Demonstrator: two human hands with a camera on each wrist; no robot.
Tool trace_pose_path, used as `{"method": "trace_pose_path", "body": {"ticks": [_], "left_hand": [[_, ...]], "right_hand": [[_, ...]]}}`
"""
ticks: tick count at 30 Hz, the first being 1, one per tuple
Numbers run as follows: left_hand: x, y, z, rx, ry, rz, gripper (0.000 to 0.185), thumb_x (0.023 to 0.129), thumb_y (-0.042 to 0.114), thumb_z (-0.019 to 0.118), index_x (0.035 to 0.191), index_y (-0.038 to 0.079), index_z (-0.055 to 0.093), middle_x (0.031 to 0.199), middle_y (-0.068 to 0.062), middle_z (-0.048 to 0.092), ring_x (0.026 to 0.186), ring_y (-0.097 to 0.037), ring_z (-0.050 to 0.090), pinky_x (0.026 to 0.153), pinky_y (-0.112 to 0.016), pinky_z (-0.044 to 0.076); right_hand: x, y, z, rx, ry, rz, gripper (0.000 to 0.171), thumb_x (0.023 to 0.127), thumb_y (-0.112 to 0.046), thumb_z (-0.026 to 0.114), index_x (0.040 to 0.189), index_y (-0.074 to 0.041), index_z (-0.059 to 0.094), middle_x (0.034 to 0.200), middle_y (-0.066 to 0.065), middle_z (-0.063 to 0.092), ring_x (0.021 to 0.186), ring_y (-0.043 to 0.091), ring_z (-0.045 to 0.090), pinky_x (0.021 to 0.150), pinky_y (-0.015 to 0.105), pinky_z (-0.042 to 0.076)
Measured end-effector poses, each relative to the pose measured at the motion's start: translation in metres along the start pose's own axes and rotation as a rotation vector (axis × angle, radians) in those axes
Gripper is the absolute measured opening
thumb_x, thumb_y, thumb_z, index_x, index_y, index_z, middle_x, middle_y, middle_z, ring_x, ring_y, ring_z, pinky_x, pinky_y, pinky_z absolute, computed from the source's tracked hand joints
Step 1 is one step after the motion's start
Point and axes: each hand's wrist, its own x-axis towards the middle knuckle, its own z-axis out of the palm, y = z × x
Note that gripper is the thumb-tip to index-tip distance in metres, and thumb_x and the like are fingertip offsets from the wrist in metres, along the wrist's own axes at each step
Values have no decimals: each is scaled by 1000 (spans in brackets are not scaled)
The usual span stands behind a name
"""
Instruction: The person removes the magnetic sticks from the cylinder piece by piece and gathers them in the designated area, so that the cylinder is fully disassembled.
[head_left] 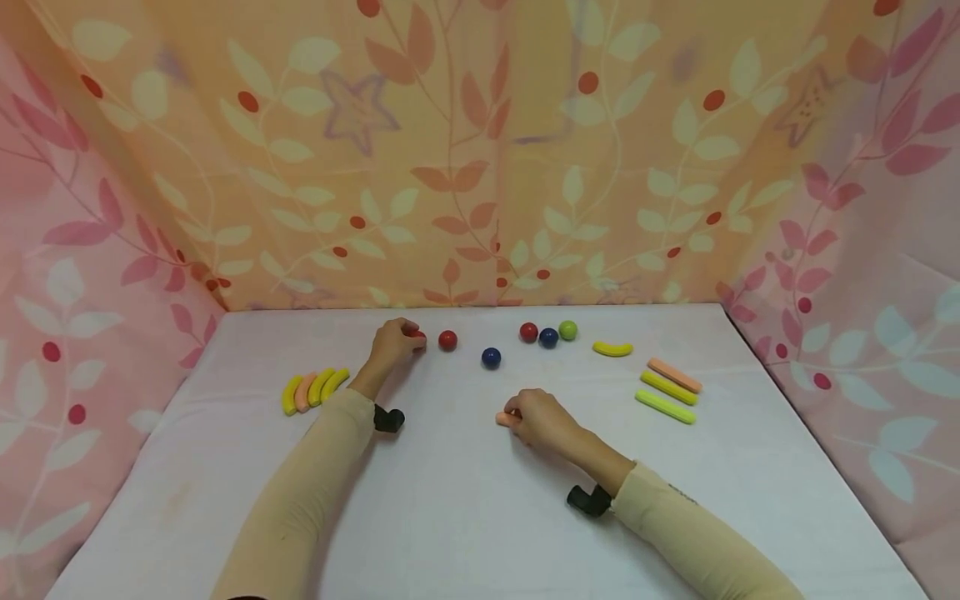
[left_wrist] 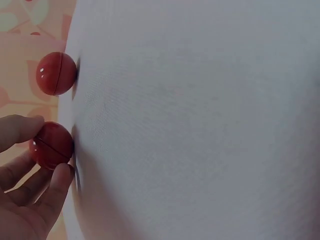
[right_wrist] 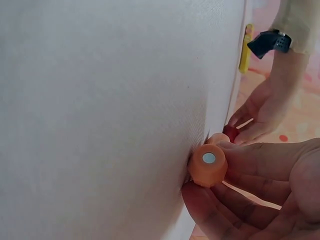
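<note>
The left hand [head_left: 393,342] curls its fingers [left_wrist: 22,131] round a glossy red ball [left_wrist: 51,145] on the white cloth surface [head_left: 465,492], thumb and fingers pinching it from both sides. A second red ball [head_left: 447,340] sits just beside it. The right hand [head_left: 542,421] grips a peach-orange foam stick [right_wrist: 207,165] near the surface's middle, its fingers [right_wrist: 260,161] clamped round it, the end face showing.
</note>
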Motion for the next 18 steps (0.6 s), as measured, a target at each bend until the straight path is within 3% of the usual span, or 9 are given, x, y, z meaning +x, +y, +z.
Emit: {"method": "trace_pose_path", "body": {"ticks": [7,14,18], "left_hand": [[6,-5,0,32,5,14,45,88,19,70,128,2,57,125,-19,60,114,-31,55,102,-43,45],[6,-8,-1,43,1,28,43,88,17,70,127,1,59,119,-19,63,110,-31,56,100,-43,44],[5,-8,-1,14,-14,27,45,88,17,70,128,1,57,123,-20,61,114,-32,55,103,-44,44]], "right_hand": [[-1,-2,-1,5,-8,7,16,88,-10,70,101,-2,75,86,6,67,67,12,55,68,28,48],[-1,-3,0,39,-19,17,17,88,-9,70,102,-2,74,86,7,66,50,8,55,65,25,47],[-2,-2,-1,46,-35,16,18,86,-7,70,104,-2,73,86,6,65,53,8,55,67,27,47]]}}
